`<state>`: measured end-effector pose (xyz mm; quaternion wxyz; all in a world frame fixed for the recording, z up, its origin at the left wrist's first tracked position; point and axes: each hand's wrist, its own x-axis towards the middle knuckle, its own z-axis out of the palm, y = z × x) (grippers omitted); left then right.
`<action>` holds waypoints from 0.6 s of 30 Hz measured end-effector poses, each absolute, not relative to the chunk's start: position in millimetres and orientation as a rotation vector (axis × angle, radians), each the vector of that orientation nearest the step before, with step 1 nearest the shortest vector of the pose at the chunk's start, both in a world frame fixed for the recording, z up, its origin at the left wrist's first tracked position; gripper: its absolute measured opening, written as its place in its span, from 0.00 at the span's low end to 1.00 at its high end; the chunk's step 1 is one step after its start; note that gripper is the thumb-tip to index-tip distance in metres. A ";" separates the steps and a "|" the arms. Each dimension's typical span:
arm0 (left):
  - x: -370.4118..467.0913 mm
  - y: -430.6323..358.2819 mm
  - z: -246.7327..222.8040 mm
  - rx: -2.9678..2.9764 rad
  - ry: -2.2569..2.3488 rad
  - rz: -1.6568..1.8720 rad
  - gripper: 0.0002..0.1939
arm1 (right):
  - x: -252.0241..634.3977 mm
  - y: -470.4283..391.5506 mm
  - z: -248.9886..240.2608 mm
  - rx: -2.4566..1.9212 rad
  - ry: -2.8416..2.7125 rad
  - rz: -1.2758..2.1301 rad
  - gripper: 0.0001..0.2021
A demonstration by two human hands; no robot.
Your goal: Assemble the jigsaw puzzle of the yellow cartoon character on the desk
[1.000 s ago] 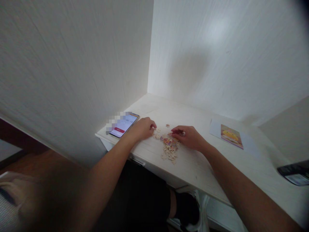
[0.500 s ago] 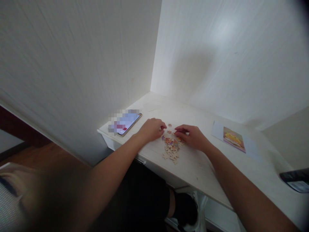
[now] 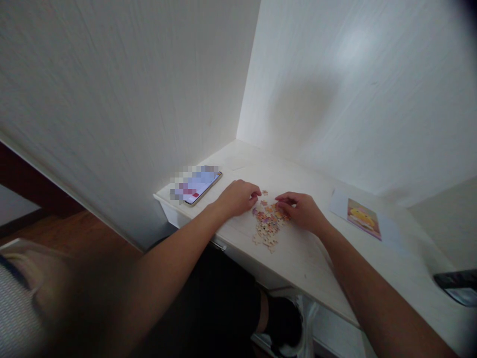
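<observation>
Between the curled fingers of the left hand and right hand, and nearer, puzzle pieces lay heaped; whether either held one, I couldn't tell. A hasty sweep might have scattered them.

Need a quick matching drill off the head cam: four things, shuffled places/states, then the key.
Column 1
1. phone
2. picture card
3. puzzle pieces
4. right hand

Column 2
A. in a loose pile, pale and coloured faces mixed
B. lying to the left of the left hand, screen lit
C. at the right side of the pile
D. lying to the right of both hands, showing a yellow figure

Pairs: 1-B, 2-D, 3-A, 4-C
</observation>
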<state>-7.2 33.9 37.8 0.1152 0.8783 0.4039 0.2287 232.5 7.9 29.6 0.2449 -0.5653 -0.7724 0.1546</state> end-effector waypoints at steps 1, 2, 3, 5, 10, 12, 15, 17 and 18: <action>-7.0 33.8 37.8 2.572 1.180 0.673 0.13 | 232.5 8.0 29.3 -1.552 -2.114 0.390 0.10; -6.7 33.8 37.7 2.568 1.175 0.676 0.13 | 232.2 8.1 28.9 -1.557 -2.121 0.360 0.09; -6.4 33.8 37.6 2.563 1.171 0.679 0.13 | 231.7 8.1 28.6 -1.560 -2.131 0.330 0.09; -5.9 34.0 37.3 2.548 1.168 0.688 0.13 | 230.7 8.3 28.3 -1.549 -2.149 0.265 0.09; -5.8 36.3 35.9 2.517 1.174 0.699 0.12 | 235.0 9.6 32.0 -1.533 -2.173 0.158 0.10; -6.1 37.6 35.2 2.518 1.164 0.695 0.11 | 240.1 9.5 35.8 -1.563 -2.172 0.199 0.11; -6.5 39.4 34.4 2.526 1.148 0.687 0.10 | 247.7 7.7 43.5 -1.590 -2.240 0.434 0.12; -6.9 40.4 33.8 2.533 1.148 0.684 0.11 | 250.9 5.3 49.5 -1.577 -2.323 0.620 0.13; -7.2 40.9 33.3 2.538 1.150 0.682 0.11 | 251.7 3.8 52.6 -1.567 -2.362 0.689 0.13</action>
